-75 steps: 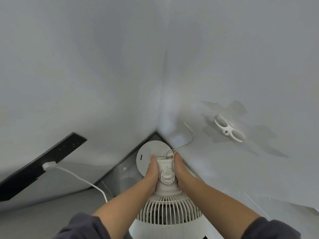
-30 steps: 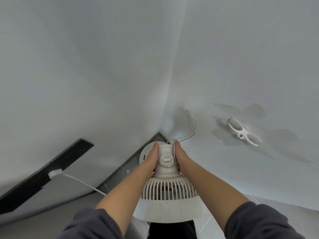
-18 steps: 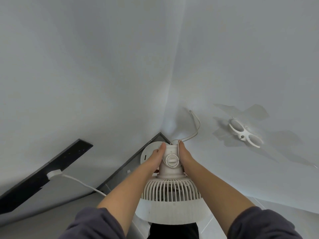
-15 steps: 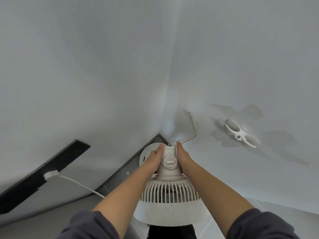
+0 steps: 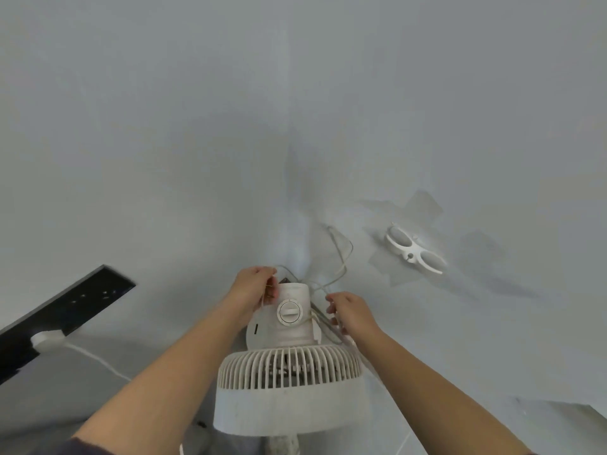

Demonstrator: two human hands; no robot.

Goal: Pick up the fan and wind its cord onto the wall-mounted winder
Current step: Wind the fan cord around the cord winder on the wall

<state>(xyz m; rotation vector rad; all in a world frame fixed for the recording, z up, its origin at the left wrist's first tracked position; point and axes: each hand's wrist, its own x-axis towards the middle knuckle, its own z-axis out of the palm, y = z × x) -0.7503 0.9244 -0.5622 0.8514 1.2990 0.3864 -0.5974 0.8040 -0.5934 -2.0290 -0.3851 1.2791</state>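
Observation:
The white fan (image 5: 289, 372) is low in the centre, grille toward me, its motor housing and dial (image 5: 289, 312) pointing at the room corner. My left hand (image 5: 256, 289) pinches the thin white cord (image 5: 341, 257) at the housing's top left. At the housing's right side, my right hand (image 5: 348, 310) is closed on other strands of the same cord. The cord loops loosely upward between my hands, in front of the right wall. The white wall-mounted winder (image 5: 414, 251), with two oval loops, is fixed to the right wall, up and right of my right hand. What bears the fan is hidden.
A black power strip (image 5: 65, 307) runs slanted along the left wall, with a white plug (image 5: 46, 338) in it and a white cable (image 5: 98, 359) trailing down to the right. The two walls meet in a corner (image 5: 292, 192) just beyond the fan.
Both hands have let go of the sides of the fan's housing and now hold the cord. The fan sits a little lower in view, and the cord loop has spread wider.

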